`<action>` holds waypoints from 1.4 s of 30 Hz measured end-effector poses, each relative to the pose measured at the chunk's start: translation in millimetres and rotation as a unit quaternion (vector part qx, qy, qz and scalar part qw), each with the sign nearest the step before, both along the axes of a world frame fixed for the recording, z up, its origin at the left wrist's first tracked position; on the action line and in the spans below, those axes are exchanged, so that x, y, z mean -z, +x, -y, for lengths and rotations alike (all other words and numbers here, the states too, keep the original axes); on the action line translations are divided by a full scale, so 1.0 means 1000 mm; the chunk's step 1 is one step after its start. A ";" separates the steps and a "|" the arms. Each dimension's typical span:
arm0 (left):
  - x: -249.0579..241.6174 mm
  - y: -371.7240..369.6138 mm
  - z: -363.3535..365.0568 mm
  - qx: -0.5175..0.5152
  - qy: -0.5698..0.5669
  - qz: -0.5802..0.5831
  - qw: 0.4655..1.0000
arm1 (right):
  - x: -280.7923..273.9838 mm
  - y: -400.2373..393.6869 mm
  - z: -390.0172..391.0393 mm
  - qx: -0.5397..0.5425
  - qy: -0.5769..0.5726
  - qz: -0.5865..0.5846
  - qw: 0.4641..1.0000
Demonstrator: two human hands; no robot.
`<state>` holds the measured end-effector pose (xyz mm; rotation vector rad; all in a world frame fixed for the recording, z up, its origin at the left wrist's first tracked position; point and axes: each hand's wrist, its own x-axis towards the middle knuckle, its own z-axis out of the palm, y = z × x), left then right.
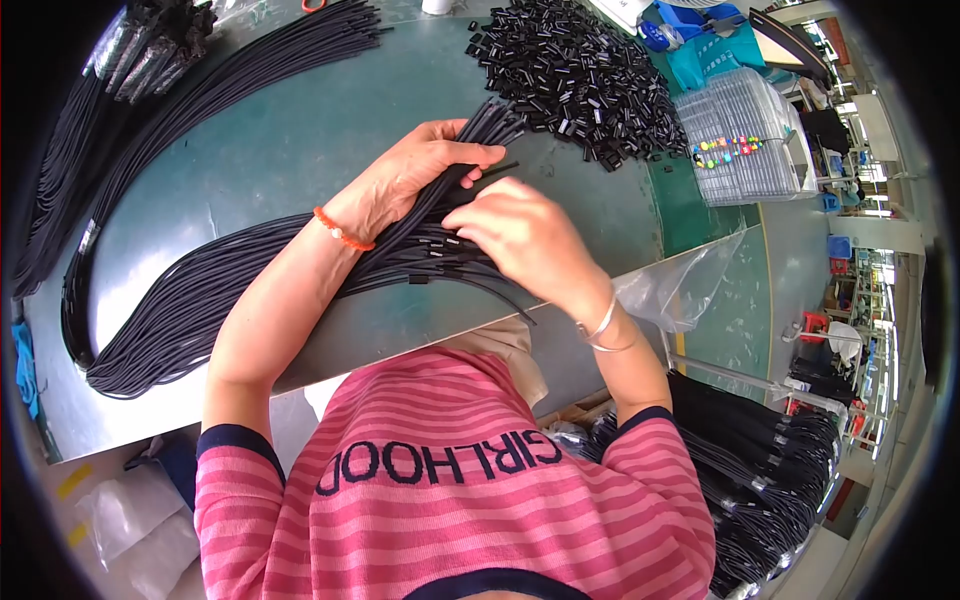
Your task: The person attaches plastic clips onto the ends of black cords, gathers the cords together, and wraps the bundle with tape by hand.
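Observation:
My left hand [425,165] is wrapped round a thick bundle of black cables [490,125], whose ends stick out past the thumb. The rest of the cables [190,300] curves away to the left over the table. Close beside it, my right hand [520,235] has its fingers bent and pinched together over the strands; it is slightly blurred, and what lies between the fingertips is hidden. Under the right fingers, small black sleeves [432,243] sit along some cables. One loose cable end [525,315] reaches toward the table's front edge.
A big heap of small black plastic pieces [580,80] lies at the back of the green table [290,140]. More cable bundles [270,55] lie back left. Clear plastic trays [740,140] stand at the right. Black cables [770,470] hang on a rack below right.

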<state>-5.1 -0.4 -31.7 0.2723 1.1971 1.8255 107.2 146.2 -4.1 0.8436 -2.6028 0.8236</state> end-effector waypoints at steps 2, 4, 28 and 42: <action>-0.003 0.002 0.000 -0.008 -0.005 0.004 1.000 | -0.006 -0.002 -0.022 0.155 -0.032 0.044 0.986; -0.009 0.004 -0.002 -0.025 -0.013 0.009 1.000 | -0.005 -0.008 -0.063 0.364 -0.038 0.058 0.929; -0.007 0.005 -0.002 -0.037 -0.027 -0.030 0.999 | 0.005 -0.029 -0.057 0.144 -0.547 0.302 0.767; -0.005 0.004 -0.003 -0.025 -0.027 -0.040 0.998 | -0.004 -0.032 -0.065 0.151 -0.220 0.125 0.956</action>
